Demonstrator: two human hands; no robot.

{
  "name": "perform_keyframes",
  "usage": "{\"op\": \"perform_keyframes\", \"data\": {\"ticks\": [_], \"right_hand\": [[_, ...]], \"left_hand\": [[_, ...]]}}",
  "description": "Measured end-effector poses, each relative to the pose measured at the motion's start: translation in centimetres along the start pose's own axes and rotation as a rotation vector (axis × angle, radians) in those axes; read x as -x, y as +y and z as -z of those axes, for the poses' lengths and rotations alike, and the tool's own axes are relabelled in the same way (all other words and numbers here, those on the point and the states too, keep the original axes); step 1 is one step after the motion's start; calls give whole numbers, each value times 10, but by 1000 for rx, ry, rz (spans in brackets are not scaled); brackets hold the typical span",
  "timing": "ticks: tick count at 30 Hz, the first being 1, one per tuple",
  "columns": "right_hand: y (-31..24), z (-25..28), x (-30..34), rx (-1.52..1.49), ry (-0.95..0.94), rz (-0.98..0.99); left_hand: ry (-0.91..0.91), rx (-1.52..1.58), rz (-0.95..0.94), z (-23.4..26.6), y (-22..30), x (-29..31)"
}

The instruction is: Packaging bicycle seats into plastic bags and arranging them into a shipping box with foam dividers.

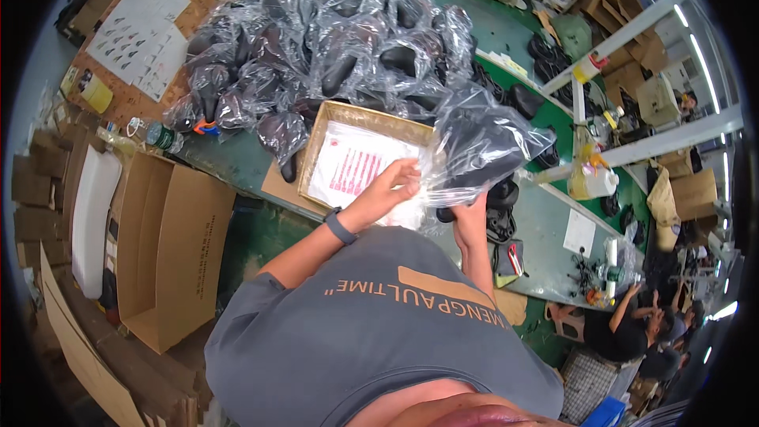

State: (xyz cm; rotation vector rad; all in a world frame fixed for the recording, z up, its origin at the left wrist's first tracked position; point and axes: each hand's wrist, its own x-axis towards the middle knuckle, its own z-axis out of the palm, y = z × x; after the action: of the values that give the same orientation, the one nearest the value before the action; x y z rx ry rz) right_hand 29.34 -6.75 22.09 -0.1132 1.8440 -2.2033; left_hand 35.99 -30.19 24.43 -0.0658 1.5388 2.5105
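A black bicycle saddle [482, 149] sits inside a clear plastic bag [465, 121] in front of me, slanting up to the right. Beneath the bag's near end, my right hand [472, 212] is closed around the saddle's narrow end; part of its grip is hidden by plastic. My left hand [394, 183] hovers over an open cardboard box [315, 160], its fingers half curled and apart, close to the bag's left edge. No object shows between them. Flat clear bags with red print [353, 168] lie in the box.
Many bagged saddles [340, 39] are heaped across the bench beyond the box. Bare black saddles and parts [501, 209] lie to the right. A large empty carton [170, 245] stands at left. A white metal post [632, 142] crosses the right side; people [632, 320] sit farther off.
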Motion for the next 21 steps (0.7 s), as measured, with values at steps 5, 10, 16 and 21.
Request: {"op": "perform_keyframes", "data": {"ticks": [5,10,16,21], "right_hand": [[-74,-29,2,529,-701,195],[-73,-7,-20,395,-521,14],[-19,38,-25,692,-399,-191],[8,50,-30,918,-506,-220]], "left_hand": [[239,-67,-248,5,41,-36],[145,124,-187,68,106,-65],[390,453,-308,193,199,-193],[595,697,-111,422,149,-267]]}}
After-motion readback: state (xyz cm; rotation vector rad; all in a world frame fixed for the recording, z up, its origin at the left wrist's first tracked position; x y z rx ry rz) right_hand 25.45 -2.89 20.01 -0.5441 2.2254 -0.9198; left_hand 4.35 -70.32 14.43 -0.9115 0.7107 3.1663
